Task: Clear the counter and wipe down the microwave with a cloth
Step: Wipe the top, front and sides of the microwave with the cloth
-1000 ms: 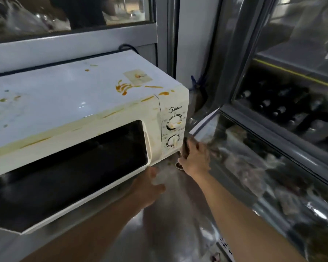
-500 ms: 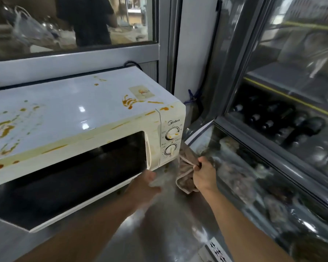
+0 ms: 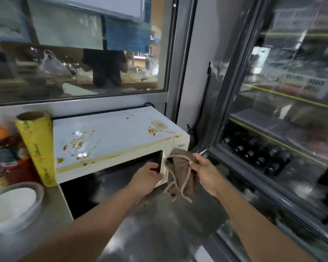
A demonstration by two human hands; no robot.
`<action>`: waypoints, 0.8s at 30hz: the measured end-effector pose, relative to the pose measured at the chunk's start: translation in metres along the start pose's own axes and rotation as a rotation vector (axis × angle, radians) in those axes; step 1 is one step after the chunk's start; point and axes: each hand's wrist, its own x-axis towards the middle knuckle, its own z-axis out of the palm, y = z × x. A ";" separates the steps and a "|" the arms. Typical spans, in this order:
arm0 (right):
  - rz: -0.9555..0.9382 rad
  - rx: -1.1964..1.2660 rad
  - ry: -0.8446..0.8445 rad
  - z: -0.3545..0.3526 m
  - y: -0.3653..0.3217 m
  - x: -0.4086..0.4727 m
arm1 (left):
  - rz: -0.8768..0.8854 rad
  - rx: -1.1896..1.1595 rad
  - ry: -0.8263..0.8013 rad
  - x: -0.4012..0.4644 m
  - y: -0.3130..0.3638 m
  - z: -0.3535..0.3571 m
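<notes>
A cream microwave stands on the steel counter, its top smeared with orange sauce stains. My left hand rests against the lower right of its dark door, fingers curled at the door's edge. My right hand grips a brown cloth by one bunched corner. The cloth hangs in front of the microwave's control panel and hides the dials.
A yellow roll of wrap leans against the microwave's left side. Left of it stand a tin and bottles, with a bowl of white contents in front. A glass-fronted fridge with dark bottles fills the right.
My right hand picked the brown cloth up from beside the microwave and raised it in front of the control panel. My left hand moved up onto the door. The view pulled back and up.
</notes>
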 end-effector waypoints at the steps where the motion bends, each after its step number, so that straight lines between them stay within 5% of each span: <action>1: -0.004 0.012 -0.043 0.009 -0.006 -0.008 | 0.013 -0.037 -0.015 -0.010 0.004 -0.006; 6: -0.029 -0.072 -0.173 0.053 -0.022 -0.039 | 0.054 -0.148 0.060 -0.046 0.007 -0.030; 13: -0.009 -0.153 -0.053 0.069 -0.036 -0.058 | 0.037 -0.159 0.215 -0.077 0.006 -0.080; 18: -0.074 -0.197 0.047 0.082 -0.037 -0.054 | 0.081 0.054 0.287 -0.094 0.013 -0.093; 24: 0.138 0.064 -0.365 0.075 -0.031 -0.042 | 0.039 -0.147 0.420 -0.103 0.046 -0.107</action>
